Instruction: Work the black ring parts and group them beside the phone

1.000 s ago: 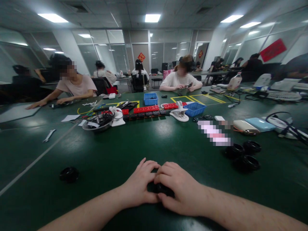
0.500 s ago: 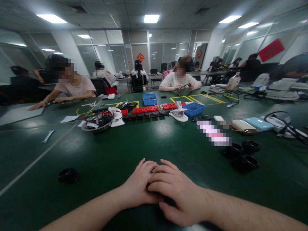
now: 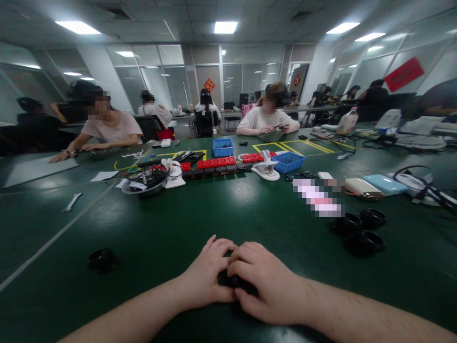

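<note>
At the front middle of the table, my left hand (image 3: 209,274) and my right hand (image 3: 269,283) meet around a black part (image 3: 236,281), mostly hidden by the fingers. The left fingers and thumb grip its left side. The right fingers curl over its top and right side, the thumb below. To the right stand several similar hollow black round pieces (image 3: 367,242), set close together. A single black round piece (image 3: 102,259) lies off to the left.
A wrench (image 3: 72,202) lies at the left. Further back are a metal bowl (image 3: 143,191) with cables, white clip stands (image 3: 266,171), a row of red and black blocks (image 3: 216,162) and blue bins (image 3: 287,164). Power banks (image 3: 383,185) sit at the right. Two people work across the table.
My right hand's fingers have drawn back and curled in, baring more of the black part. The left hand stays put. Across the table, a person's white board has slid rightward.
</note>
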{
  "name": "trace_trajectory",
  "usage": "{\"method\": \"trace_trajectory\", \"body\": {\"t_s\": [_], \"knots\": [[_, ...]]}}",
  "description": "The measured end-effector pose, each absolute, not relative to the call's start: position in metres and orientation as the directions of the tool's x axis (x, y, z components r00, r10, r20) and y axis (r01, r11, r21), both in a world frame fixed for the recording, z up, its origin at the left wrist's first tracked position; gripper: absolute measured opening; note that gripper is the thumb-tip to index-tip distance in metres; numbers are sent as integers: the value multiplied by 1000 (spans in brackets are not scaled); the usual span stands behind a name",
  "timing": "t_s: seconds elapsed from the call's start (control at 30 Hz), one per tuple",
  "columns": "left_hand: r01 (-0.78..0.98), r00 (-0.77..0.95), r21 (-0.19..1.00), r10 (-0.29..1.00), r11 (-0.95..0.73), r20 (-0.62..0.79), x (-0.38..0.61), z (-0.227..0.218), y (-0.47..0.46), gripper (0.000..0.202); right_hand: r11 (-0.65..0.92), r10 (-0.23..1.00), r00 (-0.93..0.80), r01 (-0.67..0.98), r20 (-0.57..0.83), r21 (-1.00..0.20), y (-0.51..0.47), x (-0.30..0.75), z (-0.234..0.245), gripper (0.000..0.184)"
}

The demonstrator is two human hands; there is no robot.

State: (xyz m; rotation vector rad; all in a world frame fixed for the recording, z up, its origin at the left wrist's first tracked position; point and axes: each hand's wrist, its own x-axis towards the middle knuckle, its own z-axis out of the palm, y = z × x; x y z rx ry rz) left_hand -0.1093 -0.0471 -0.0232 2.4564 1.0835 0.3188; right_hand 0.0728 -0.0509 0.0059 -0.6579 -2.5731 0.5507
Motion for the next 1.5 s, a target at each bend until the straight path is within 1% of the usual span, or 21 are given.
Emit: {"method": "trace_trajectory", "body": {"t_s": [0.1, 0.2, 0.27, 0.37, 0.43, 0.5, 0.57, 0.63, 0.7, 0.8, 0.9, 1.0, 1.13, 1.23, 1.3, 1.43, 1.5], "knots": [[649, 650, 482, 758, -589, 51, -108, -21, -49, 41, 845, 452, -836, 289, 313, -449, -51, 73, 6, 18], [648, 650, 478, 758, -593, 58, -108, -21, -50, 37, 872, 383, -874, 236, 300, -429, -51, 73, 7, 15], [644, 659, 471, 750, -602, 59, -108, -22, -49, 36, 880, 354, -887, 210, 296, -425, -52, 74, 8, 20], [646, 660, 465, 749, -605, 59, -107, -23, -48, 45, 878, 348, -886, 193, 307, -438, -54, 74, 11, 29], [660, 642, 470, 765, -586, 53, -107, -23, -47, 56, 865, 383, -868, 216, 316, -453, -55, 75, 12, 34], [666, 633, 480, 773, -571, 41, -107, -22, -47, 64, 836, 460, -830, 285, 317, -468, -55, 76, 13, 36], [656, 652, 482, 758, -581, 28, -108, -21, -47, 61, 797, 547, -777, 371, 310, -477, -54, 76, 13, 34], [646, 669, 474, 742, -599, 27, -109, -20, -48, 51, 760, 612, -733, 439, 297, -480, -52, 76, 12, 30], [644, 670, 468, 741, -606, 37, -110, -20, -48, 47, 737, 643, -716, 483, 271, -473, -50, 74, 11, 28], [648, 664, 463, 747, -604, 44, -110, -22, -48, 47, 721, 659, -719, 521, 220, -456, -50, 72, 11, 24], [656, 660, 460, 750, -598, 33, -109, -22, -49, 46, 733, 633, -747, 495, 202, -467, -51, 71, 11, 21], [660, 655, 466, 755, -590, 28, -108, -20, -49, 42, 764, 582, -779, 426, 233, -485, -51, 73, 11, 21], [661, 651, 463, 758, -591, 38, -108, -19, -50, 34, 832, 470, -830, 302, 301, -465, -51, 74, 10, 22], [659, 648, 467, 760, -590, 45, -108, -19, -50, 31, 876, 372, -872, 218, 317, -429, -51, 73, 9, 22], [656, 653, 469, 757, -591, 41, -108, -19, -50, 31, 892, 333, -887, 187, 319, -412, -51, 73, 8, 22], [658, 655, 462, 755, -594, 37, -108, -20, -49, 36, 898, 319, -889, 174, 328, -404, -52, 73, 8, 23], [658, 654, 462, 755, -594, 39, -108, -21, -48, 43, 898, 320, -881, 166, 347, -408, -52, 74, 9, 22]]}}
